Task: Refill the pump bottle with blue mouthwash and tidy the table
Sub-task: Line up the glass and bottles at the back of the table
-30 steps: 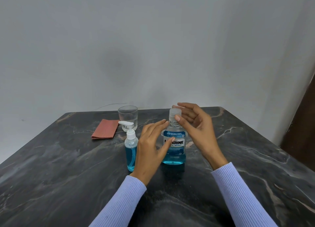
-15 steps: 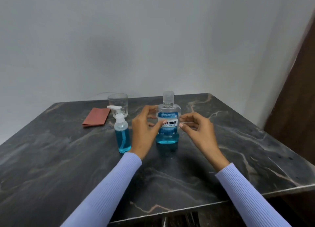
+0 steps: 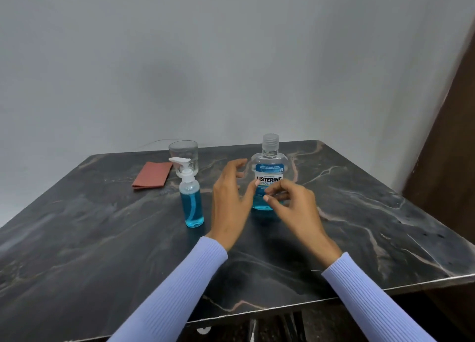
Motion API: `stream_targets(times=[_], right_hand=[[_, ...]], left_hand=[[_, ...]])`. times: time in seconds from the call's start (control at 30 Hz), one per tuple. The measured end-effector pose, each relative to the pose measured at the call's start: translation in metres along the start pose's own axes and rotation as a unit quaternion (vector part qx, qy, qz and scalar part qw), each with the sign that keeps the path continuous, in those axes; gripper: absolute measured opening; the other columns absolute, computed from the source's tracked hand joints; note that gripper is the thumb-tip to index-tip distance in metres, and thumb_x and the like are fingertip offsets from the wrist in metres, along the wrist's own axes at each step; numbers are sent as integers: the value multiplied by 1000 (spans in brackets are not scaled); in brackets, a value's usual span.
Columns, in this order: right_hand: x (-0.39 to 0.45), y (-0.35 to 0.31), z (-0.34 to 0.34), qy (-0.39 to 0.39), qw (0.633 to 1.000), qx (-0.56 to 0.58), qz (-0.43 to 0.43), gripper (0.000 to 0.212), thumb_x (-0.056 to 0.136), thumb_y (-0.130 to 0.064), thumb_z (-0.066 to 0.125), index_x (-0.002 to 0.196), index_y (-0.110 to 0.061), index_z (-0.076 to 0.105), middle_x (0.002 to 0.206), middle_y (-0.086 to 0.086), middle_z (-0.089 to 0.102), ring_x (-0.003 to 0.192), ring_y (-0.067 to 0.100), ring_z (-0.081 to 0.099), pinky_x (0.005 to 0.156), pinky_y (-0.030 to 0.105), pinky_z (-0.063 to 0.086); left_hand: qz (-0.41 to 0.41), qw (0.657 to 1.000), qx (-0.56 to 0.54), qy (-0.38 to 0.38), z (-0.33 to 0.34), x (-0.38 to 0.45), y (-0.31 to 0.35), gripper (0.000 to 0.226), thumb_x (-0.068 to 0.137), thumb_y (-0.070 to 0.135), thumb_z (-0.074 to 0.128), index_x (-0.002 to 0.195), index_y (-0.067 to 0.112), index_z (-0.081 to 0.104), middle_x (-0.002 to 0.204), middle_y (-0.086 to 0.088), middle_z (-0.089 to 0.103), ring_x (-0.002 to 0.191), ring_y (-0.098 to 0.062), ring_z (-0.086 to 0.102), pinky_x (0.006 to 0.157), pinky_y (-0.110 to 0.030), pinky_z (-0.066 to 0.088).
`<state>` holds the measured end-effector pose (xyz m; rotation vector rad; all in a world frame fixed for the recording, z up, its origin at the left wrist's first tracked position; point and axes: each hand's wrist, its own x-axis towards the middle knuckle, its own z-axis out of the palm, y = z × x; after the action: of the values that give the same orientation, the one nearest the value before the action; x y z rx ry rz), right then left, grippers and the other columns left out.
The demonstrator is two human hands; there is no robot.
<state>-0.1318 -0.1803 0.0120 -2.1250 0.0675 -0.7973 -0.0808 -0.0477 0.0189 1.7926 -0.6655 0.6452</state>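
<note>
The mouthwash bottle (image 3: 270, 170) stands upright mid-table with its clear cap (image 3: 270, 141) on and blue liquid low in it. To its left stands the small pump bottle (image 3: 191, 205), partly filled with blue liquid, its white pump head on. My left hand (image 3: 230, 205) hovers between the two bottles with relaxed, spread fingers, the thumb tip at the mouthwash label. My right hand (image 3: 295, 208) is in front of the mouthwash bottle's lower right, fingers loosely curled and holding nothing, covering part of the bottle's base.
An empty drinking glass (image 3: 183, 152) stands just behind the pump bottle. A folded reddish cloth (image 3: 152, 175) lies at the back left. The dark marble table (image 3: 372, 226) has its front edge close to me, and a brown door is at the right.
My right hand has dropped from the mouthwash cap to the bottle's lower front. My left hand has stayed beside the bottle. The view has pulled back, showing the table's front edge.
</note>
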Motion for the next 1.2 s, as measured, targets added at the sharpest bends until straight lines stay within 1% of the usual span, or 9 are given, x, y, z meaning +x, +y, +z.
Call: stream_targets(times=[0.23,0.43,0.53,0.6,0.73,0.83,0.9,1.03,1.2], right_hand=[[3,-28,29,-53,997,29,-42,5,80,-10,72,81,-13,69,80,-9,68,74,1,64,64,7,47],[25,-37,63,-84,995,42,-22,11,82,-16,71,93,-15,66,93,-7,68,81,5,65,71,19,54],[40,-38,80,-87,995,46,-12,17,83,-18,70,98,-18,63,98,-7,66,82,2,62,67,14,50],[50,-37,92,-82,995,47,-4,21,83,-18,70,102,-16,63,100,-5,65,82,3,62,68,13,48],[67,-33,116,-78,995,58,29,25,83,-20,71,105,-17,60,100,-6,62,79,-2,57,62,8,43],[82,-29,135,-81,993,69,49,32,83,-23,71,110,-16,56,101,-6,59,80,-1,56,63,7,41],[93,-27,150,-82,992,75,61,39,82,-23,72,115,-13,54,106,-2,59,88,8,58,72,13,46],[115,-23,180,-95,988,69,95,56,79,-22,75,126,-9,46,125,10,55,112,24,55,98,39,48],[137,-18,207,-118,984,64,121,71,80,-16,72,138,-8,33,141,15,45,127,30,46,105,43,42]], left_hand=[[66,986,-33,148,-76,-11,13,17,89,10,64,105,14,59,95,7,65,84,-10,62,70,-18,50],[-90,960,-46,261,-119,10,-34,13,94,13,56,107,14,57,92,16,59,82,11,57,72,-11,46],[-205,946,-67,242,-122,26,-62,15,94,12,55,109,13,56,102,-1,64,96,-11,62,88,-34,52],[-255,937,-87,220,-119,36,-75,16,94,10,55,109,14,56,111,-9,64,104,-24,62,93,-41,51],[-311,923,-113,197,-111,41,-92,21,94,10,54,115,9,55,114,-9,64,101,-20,62,91,-40,53],[-319,920,-139,182,-107,40,-104,12,95,10,53,106,13,54,96,1,64,80,-6,60,68,-26,53],[-312,924,-141,168,-105,41,-109,11,95,12,53,105,16,54,88,8,64,76,-4,60,62,-21,49],[-314,926,-155,140,-100,38,-115,11,95,13,54,105,17,56,94,2,68,82,-10,63,65,-22,49],[-316,928,-144,133,-97,36,-117,11,94,13,55,96,24,56,95,1,69,85,-12,64,65,-23,49]])
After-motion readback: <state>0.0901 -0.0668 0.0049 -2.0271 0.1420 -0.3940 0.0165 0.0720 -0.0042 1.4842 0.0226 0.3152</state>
